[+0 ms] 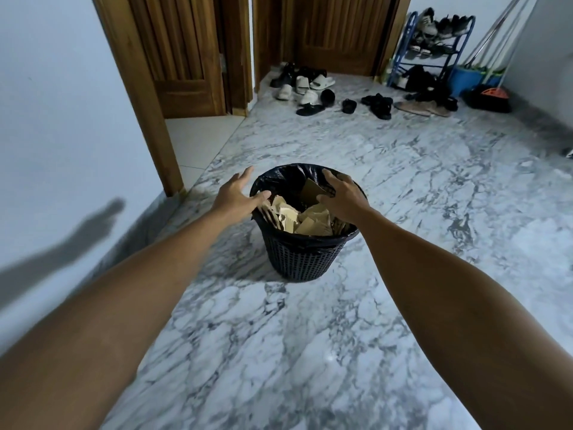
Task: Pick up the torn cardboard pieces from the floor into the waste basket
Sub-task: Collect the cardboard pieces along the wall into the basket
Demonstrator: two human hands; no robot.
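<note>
Black plastic mesh forms the waste basket [302,259], which stands upright on the marble floor [403,187], near the middle of it and closer to the left wall [55,119]. A black bag [280,178] lines the basket, and its edge folds over the rim. Inside lie the torn cardboard pieces [305,217], light brown, piled up almost to the rim (one darker piece [313,190] leans against the far side of the bag).

The left hand [237,195] is spread flat with straight fingers at the left rim of the basket; its thumb reaches over the rim, and it holds nothing. The right hand [341,195] hangs over the right part of the basket mouth, fingers loosely bent downward, just beside the darker piece; whether it touches that piece I cannot tell.

At the far edge of the floor lie many shoes [310,88], before a wooden door [335,32]. A blue shoe rack [431,48] stands in the far right corner.
</note>
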